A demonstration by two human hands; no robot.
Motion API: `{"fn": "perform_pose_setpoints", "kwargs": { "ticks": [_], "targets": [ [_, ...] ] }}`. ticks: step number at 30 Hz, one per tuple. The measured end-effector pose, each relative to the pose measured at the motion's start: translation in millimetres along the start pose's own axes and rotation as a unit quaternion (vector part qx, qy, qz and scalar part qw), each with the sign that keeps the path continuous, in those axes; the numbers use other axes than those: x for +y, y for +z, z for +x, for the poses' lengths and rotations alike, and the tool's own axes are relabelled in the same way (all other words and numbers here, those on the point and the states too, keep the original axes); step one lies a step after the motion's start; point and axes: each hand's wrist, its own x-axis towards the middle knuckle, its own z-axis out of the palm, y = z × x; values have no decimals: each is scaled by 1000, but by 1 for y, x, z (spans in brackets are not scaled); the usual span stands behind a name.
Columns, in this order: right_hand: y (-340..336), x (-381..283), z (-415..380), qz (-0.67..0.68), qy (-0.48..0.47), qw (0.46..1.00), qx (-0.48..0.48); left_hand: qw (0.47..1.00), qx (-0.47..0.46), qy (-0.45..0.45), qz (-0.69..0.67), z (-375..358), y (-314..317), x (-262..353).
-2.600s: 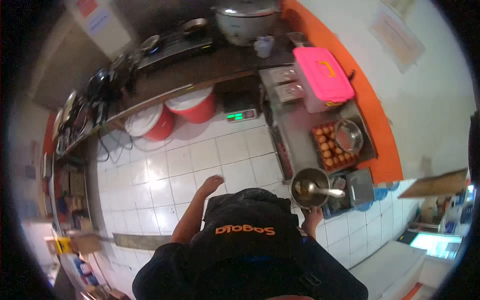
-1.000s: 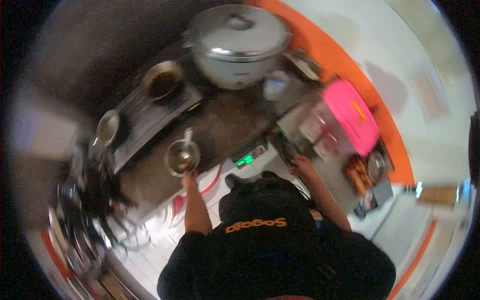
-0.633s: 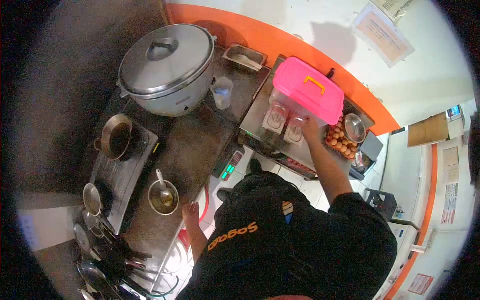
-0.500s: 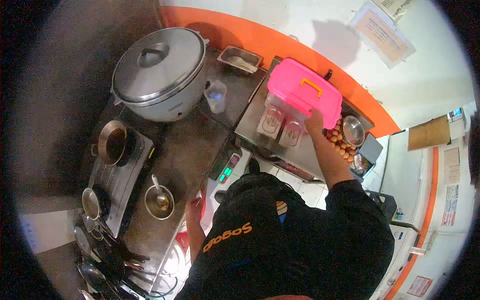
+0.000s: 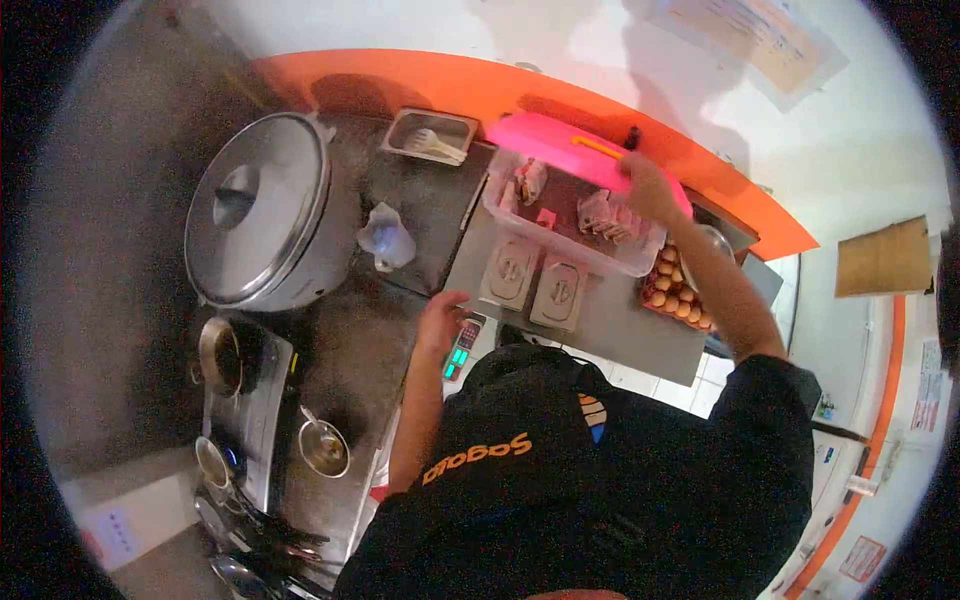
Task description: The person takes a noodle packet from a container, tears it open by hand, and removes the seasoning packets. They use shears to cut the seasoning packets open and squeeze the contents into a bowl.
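Note:
The pink lid (image 5: 560,140) with its yellow handle (image 5: 597,147) is tilted up at the back of a clear plastic container (image 5: 575,245). My right hand (image 5: 652,192) is closed on the lid's front edge. Inside the container lie several wrapped packets (image 5: 607,215), a smaller packet (image 5: 531,180) and a small pink piece (image 5: 546,218). My left hand (image 5: 441,322) hangs above the edge of the dark counter, fingers apart and holding nothing. Close beside it is a digital scale (image 5: 462,350) with a lit green display. Two lidded steel pans (image 5: 558,291) stand in front of the container.
Brown eggs (image 5: 672,290) sit in a tray right of the container. At left stand a large lidded rice cooker (image 5: 258,215), a plastic cup (image 5: 387,238) and a steel tray with utensils (image 5: 430,136). A stove (image 5: 250,420) and a bowl (image 5: 324,447) with a spoon are nearer me.
My right hand has raised the pink lid from the container, exposing the packets inside. My left hand has moved forward from the counter's near edge toward the scale. The view has shifted.

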Motion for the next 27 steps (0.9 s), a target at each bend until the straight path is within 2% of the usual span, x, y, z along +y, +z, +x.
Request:
{"fn": "perform_pose_setpoints", "kwargs": {
  "ticks": [1,2,3,4,5,7,9,11,14,16,20,24,27],
  "targets": [
    [-20,6,16,24,-34,999,1,999,-13,-15,41,12,24,5],
    [-34,10,29,24,-23,999,4,996,-28,-30,81,25,47,8],
    [-43,13,41,52,-8,998,-37,995,-34,-38,87,32,72,14],
    [-50,14,48,80,5,994,-77,987,-74,-48,134,38,99,21],
    [-54,14,51,78,14,994,-74,975,-115,-56,179,49,123,24],
    [-54,13,51,108,18,989,-98,958,-196,-22,208,80,165,16],
    [-46,14,45,104,25,991,-86,948,-221,-22,230,122,206,-4],
    [-47,5,42,70,15,994,-83,915,-249,31,316,178,245,-34],
    [-34,2,38,96,46,992,-69,767,-331,268,479,319,274,-131],
    [-34,-8,37,89,48,993,-68,762,-263,297,512,335,298,-139],
    [-38,-17,36,99,65,991,-68,802,-147,273,511,343,323,-137],
    [-43,-8,38,100,79,985,-115,815,-110,292,488,349,322,-133],
    [-44,-4,33,119,66,988,-69,827,-102,301,465,348,318,-123]
  ]
}}
